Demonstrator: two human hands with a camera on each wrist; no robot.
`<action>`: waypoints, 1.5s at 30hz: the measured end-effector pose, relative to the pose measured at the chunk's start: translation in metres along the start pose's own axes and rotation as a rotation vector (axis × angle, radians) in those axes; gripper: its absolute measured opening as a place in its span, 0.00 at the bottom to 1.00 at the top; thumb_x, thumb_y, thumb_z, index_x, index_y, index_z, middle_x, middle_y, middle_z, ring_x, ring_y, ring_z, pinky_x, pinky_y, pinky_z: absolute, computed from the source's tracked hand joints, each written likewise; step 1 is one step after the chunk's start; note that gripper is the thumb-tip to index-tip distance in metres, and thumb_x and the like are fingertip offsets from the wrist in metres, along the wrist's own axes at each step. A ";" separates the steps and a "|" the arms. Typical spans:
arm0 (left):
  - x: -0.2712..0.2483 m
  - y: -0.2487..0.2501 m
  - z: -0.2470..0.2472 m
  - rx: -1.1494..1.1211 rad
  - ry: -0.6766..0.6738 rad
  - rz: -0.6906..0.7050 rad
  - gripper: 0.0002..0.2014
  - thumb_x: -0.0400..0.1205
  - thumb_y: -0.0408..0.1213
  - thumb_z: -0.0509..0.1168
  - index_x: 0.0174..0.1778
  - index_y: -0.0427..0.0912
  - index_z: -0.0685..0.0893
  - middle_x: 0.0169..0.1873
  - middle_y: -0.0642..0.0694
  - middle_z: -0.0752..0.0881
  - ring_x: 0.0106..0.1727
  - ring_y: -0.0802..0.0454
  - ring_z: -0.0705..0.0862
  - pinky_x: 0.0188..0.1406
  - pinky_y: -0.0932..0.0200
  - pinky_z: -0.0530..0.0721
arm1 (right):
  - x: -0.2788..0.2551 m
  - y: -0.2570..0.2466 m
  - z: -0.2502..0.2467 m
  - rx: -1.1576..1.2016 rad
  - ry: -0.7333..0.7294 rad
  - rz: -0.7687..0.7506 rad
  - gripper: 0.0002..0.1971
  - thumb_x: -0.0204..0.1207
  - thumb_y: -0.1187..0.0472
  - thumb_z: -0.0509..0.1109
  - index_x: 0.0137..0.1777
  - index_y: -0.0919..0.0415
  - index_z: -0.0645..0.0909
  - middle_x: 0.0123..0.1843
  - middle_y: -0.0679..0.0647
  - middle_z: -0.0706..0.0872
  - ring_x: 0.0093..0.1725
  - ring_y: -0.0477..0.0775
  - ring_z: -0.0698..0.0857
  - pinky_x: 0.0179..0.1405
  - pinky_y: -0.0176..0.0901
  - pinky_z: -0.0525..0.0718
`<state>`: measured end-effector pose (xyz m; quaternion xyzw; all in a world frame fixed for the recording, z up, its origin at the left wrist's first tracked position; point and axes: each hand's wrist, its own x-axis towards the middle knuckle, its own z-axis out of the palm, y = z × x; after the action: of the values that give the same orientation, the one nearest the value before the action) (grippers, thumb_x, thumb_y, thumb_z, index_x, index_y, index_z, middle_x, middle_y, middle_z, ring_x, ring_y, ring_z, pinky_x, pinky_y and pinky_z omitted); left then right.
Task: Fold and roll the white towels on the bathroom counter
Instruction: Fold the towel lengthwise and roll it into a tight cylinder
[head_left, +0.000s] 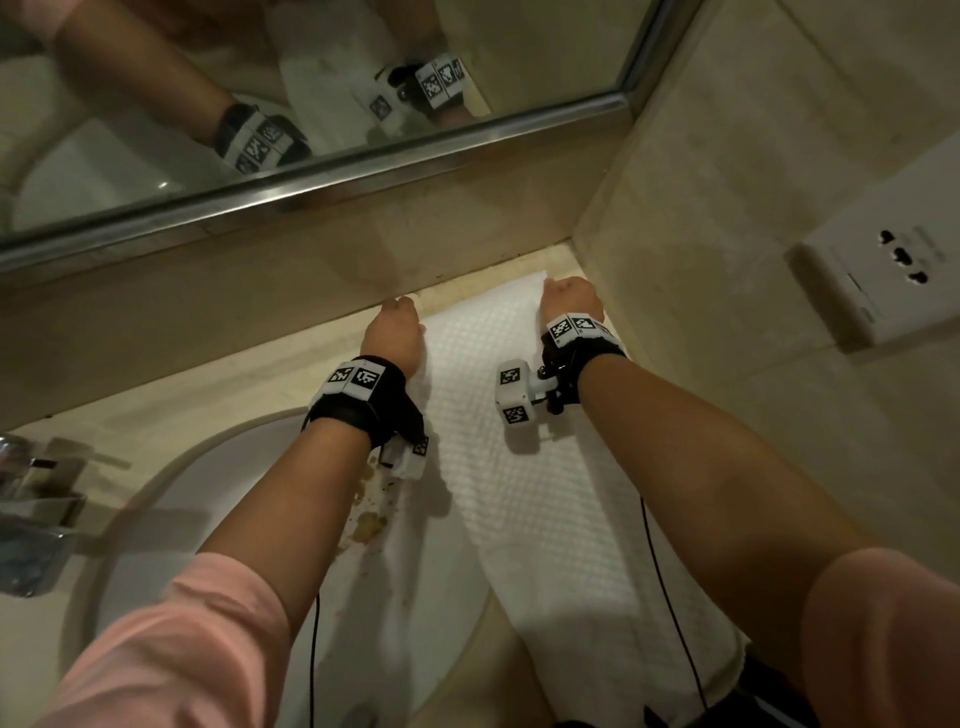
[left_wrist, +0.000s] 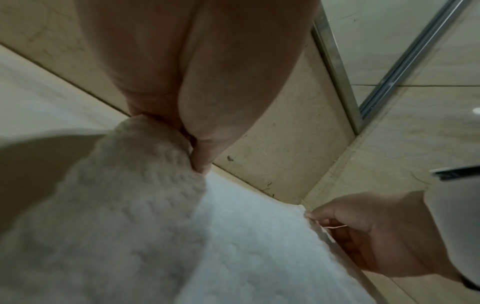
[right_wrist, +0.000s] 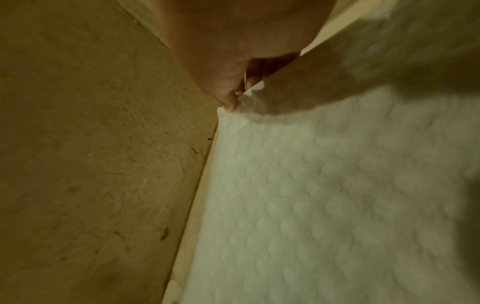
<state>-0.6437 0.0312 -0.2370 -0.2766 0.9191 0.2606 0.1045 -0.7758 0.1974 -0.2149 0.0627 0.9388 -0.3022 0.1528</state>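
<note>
A white waffle-textured towel (head_left: 524, 467) lies lengthwise on the beige counter, its far edge near the back wall and its near end hanging over the counter front. My left hand (head_left: 397, 325) pinches the far left corner of the towel (left_wrist: 145, 185), thumb and fingers closed on a bunched fold. My right hand (head_left: 569, 296) pinches the far right corner of the towel (right_wrist: 324, 195) beside the side wall. In the left wrist view the right hand (left_wrist: 376, 232) shows at the towel's edge. A second layer of white towel (head_left: 415, 597) lies lower left, partly over the basin.
A white basin (head_left: 171, 499) sits left of the towel with a chrome tap (head_left: 36, 499) at the far left. A mirror (head_left: 260, 104) runs along the back wall. A white socket plate (head_left: 883, 280) is on the right wall. Brownish stains (head_left: 371, 519) mark the counter.
</note>
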 end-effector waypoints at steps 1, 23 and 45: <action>-0.002 0.001 0.000 0.006 -0.008 -0.005 0.17 0.86 0.33 0.56 0.70 0.29 0.70 0.68 0.30 0.72 0.64 0.32 0.77 0.61 0.46 0.73 | -0.001 0.000 0.001 0.008 -0.005 0.013 0.16 0.83 0.53 0.61 0.49 0.64 0.85 0.50 0.60 0.89 0.52 0.64 0.86 0.42 0.40 0.75; -0.006 -0.006 0.009 -0.035 0.025 -0.058 0.21 0.84 0.27 0.53 0.72 0.21 0.62 0.73 0.24 0.64 0.67 0.39 0.77 0.59 0.54 0.78 | 0.010 0.004 0.018 -0.188 0.052 -0.048 0.16 0.84 0.49 0.59 0.55 0.60 0.83 0.53 0.57 0.88 0.53 0.60 0.86 0.46 0.45 0.80; -0.013 0.004 0.010 0.138 0.205 0.055 0.14 0.80 0.21 0.56 0.61 0.27 0.76 0.56 0.29 0.79 0.46 0.32 0.83 0.42 0.44 0.79 | 0.012 -0.018 0.021 -0.543 -0.002 -0.165 0.16 0.83 0.63 0.61 0.68 0.68 0.68 0.61 0.61 0.84 0.60 0.62 0.85 0.49 0.48 0.80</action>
<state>-0.6345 0.0454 -0.2395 -0.2688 0.9479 0.1699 0.0214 -0.7853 0.1704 -0.2247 -0.0572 0.9872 -0.0510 0.1397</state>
